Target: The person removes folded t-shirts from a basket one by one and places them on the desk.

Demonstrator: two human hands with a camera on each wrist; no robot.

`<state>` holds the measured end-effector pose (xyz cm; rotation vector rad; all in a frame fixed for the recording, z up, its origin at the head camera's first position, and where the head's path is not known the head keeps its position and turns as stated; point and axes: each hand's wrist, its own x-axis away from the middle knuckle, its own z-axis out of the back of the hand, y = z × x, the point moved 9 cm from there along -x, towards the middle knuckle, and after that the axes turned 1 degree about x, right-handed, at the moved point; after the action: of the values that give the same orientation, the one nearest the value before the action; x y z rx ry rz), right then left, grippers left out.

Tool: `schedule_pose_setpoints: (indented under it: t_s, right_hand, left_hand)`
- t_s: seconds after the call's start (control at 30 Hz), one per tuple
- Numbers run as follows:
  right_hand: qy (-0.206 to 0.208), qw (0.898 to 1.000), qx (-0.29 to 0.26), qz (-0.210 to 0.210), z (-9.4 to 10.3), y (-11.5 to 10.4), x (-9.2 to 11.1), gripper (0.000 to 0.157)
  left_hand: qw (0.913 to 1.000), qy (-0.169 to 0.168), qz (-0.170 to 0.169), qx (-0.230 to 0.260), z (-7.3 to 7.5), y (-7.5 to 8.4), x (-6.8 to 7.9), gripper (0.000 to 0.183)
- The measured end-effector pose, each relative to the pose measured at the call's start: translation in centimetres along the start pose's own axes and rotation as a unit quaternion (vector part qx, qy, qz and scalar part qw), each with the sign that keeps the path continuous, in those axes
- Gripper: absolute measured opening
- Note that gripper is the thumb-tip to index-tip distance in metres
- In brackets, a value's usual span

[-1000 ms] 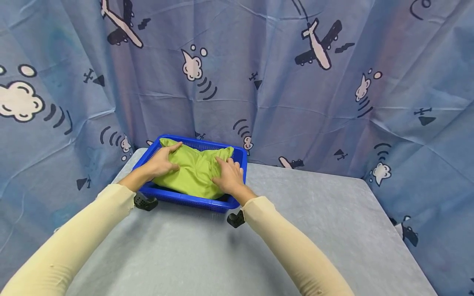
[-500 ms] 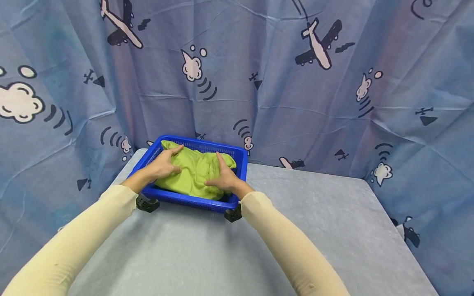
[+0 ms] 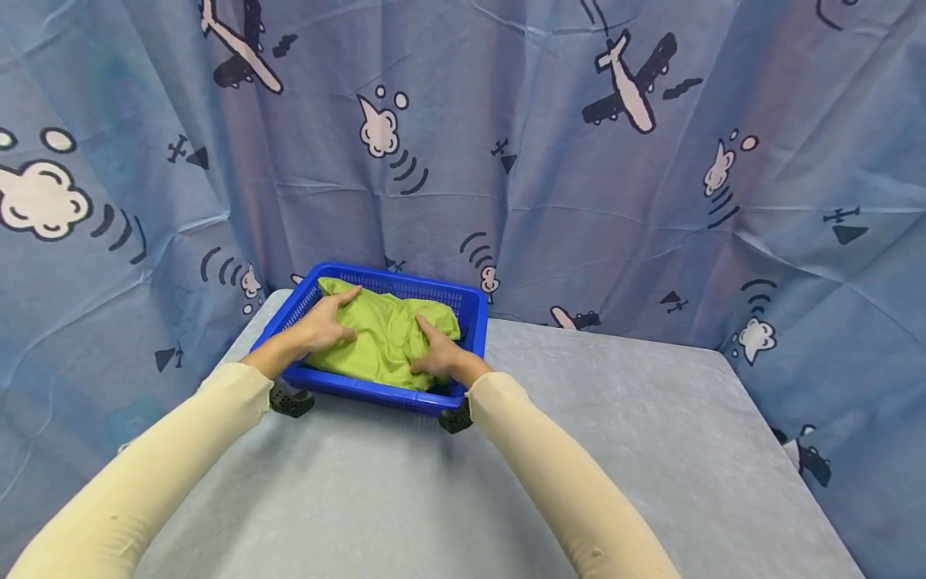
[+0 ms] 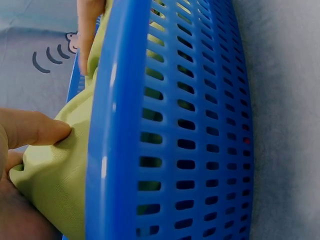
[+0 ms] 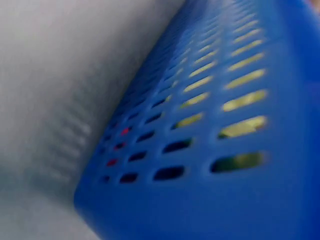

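A bright green cloth bundle [image 3: 379,342], wrinkled and puffed up, lies in a blue plastic basket [image 3: 362,390]. At its left end my left hand [image 3: 318,323] grips it, thumb and index finger spread across the top. The left wrist view shows the left thumb [image 4: 37,131] pressed into the cloth [image 4: 60,175], with fabric bunched between thumb and palm. My right hand [image 3: 439,354] grips the right end, thumb and index finger on top, other fingers hidden. In the right wrist view the basket's slotted wall [image 5: 200,125] fills most of the picture, and that hand's hold is out of sight.
The basket stands near the back left of a grey table [image 3: 593,418]. A blue curtain [image 3: 434,161] with printed airplanes and clouds hangs behind. Small red spots [image 5: 111,162] show through the lower basket slots.
My right hand has lifted its fingers back from the bundle's right edge, spread them, then drawn thumb and index finger closer on the cloth. The left hand has hardly moved.
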<state>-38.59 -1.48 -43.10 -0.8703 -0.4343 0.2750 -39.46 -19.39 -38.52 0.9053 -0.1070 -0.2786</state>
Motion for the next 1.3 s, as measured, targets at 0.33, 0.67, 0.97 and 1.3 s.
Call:
schedule_pose_setpoints:
  t_s: [0.33, 0.67, 0.97, 1.3]
  right_hand:
    - [0.000, 0.989, -0.147, -0.011, 2.4, -0.5, 1.5, 0.086]
    - [-0.012, 0.969, -0.245, 0.011, 6.1, -1.8, 3.5, 0.085]
    - [-0.028, 0.960, -0.277, 0.031, 8.6, -1.8, 6.2, 0.083]
    - [-0.019, 0.959, -0.277, 0.056, 11.4, -1.7, 8.8, 0.084]
  left_hand:
    - [1.0000, 0.000, -0.006, 0.006, 0.4, 1.0, 0.2, 0.090]
    - [0.9992, 0.001, -0.021, 0.035, 1.8, 4.4, -0.4, 0.090]
    - [0.9969, -0.008, -0.037, 0.069, 0.8, 7.2, -0.2, 0.092]
    - [0.9912, -0.011, -0.059, 0.118, -0.5, 10.1, -0.3, 0.093]
